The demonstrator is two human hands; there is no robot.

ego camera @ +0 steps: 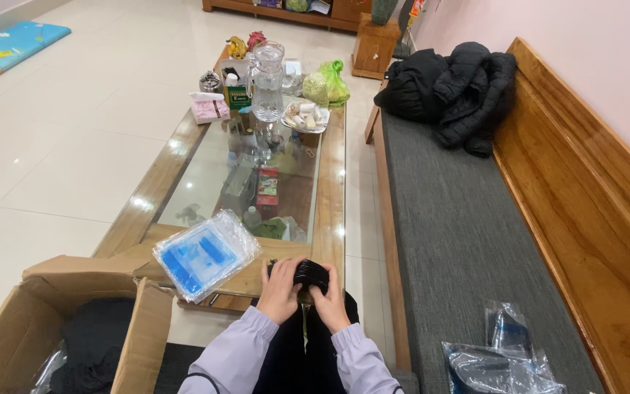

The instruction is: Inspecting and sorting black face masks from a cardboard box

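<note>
Here, both hands (304,290) around black bundle (310,274).

A wood-framed, glass-topped counter (329,190) carries a clear glass pitcher (267,80), a pink tissue box (210,108), a green plastic bag (328,82), a small plate of snacks (305,116) and, near its front edge, a clear plastic packet with blue contents (205,252). A grey-cushioned wooden bench (461,241) alongside holds a black jacket (450,91) and clear plastic bags (501,357).
</note>
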